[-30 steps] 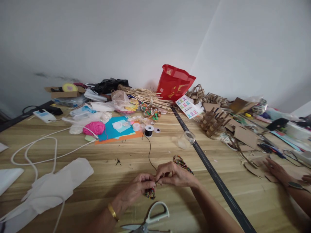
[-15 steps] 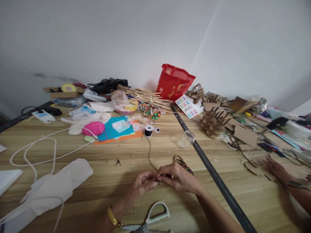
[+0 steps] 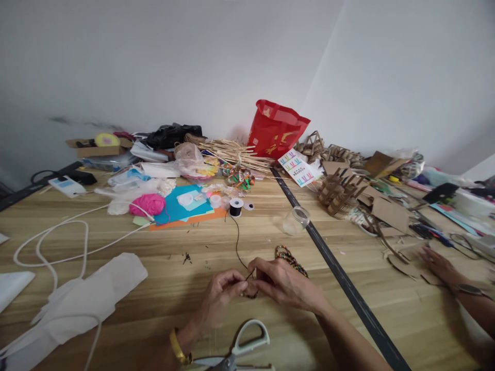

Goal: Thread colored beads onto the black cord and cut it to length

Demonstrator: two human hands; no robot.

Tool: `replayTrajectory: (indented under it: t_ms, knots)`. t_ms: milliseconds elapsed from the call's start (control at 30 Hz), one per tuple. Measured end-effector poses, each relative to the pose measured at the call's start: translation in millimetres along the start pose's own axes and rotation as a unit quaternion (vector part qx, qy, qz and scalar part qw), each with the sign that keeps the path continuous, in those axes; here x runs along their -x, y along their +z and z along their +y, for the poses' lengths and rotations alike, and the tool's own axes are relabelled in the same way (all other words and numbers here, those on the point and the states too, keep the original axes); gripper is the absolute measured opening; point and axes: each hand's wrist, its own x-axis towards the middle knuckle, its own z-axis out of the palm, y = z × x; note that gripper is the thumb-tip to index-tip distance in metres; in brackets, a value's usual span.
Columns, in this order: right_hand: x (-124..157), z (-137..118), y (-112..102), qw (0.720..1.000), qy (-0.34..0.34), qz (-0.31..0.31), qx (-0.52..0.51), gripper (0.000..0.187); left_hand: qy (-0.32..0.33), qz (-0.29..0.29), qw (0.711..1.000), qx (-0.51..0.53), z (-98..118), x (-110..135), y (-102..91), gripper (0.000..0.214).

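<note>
My left hand [image 3: 224,294] pinches a thin black cord [image 3: 237,242] between thumb and fingertips. Close beside it, my right hand [image 3: 281,285] is closed on the same cord, which shows as a short dark stretch between the two hands. From there the cord runs away to a black spool [image 3: 235,207] with white ends. A small dark beaded loop hangs under the fingertips, partly hidden. Behind my right hand lies a heap of multicoloured bead strings [image 3: 291,259]. Scissors [image 3: 247,342] with pale grey handles lie nearest me, below the hands.
A clear jar [image 3: 296,220] lies beyond the beads, by the black table strip [image 3: 340,278]. Pink yarn [image 3: 147,205], a blue sheet [image 3: 183,206] and a red bag [image 3: 276,129] stand farther back. White cable and paper [image 3: 88,293] occupy the left. Another person's hand [image 3: 441,265] rests at right.
My hands have parted slightly at the fingertips, and the right index finger has lifted. The cord between them and the beaded loop below now show more.
</note>
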Motion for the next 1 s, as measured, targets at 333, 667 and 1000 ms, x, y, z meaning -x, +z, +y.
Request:
replayTrajectory:
  t_ms: [333, 667, 1000]
  knots:
    - [3.0, 7.3, -7.3, 0.971, 0.075, -0.038, 0.222, 0.008, -0.024, 0.049, 0.998, 0.008, 0.8, -6.7, -6.9, 0.024]
    - [0.0, 21.0, -12.7, 0.959, 0.117, -0.035, 0.255, 0.021, 0.018, 0.092, 0.995, 0.037, -3.8, -10.6, -22.5, 0.019]
    - [3.8, 32.9, -16.0, 0.967, 0.100, 0.017, 0.233, 0.021, 0.012, 0.191, 0.966, 0.175, -1.5, -18.4, -41.6, 0.026]
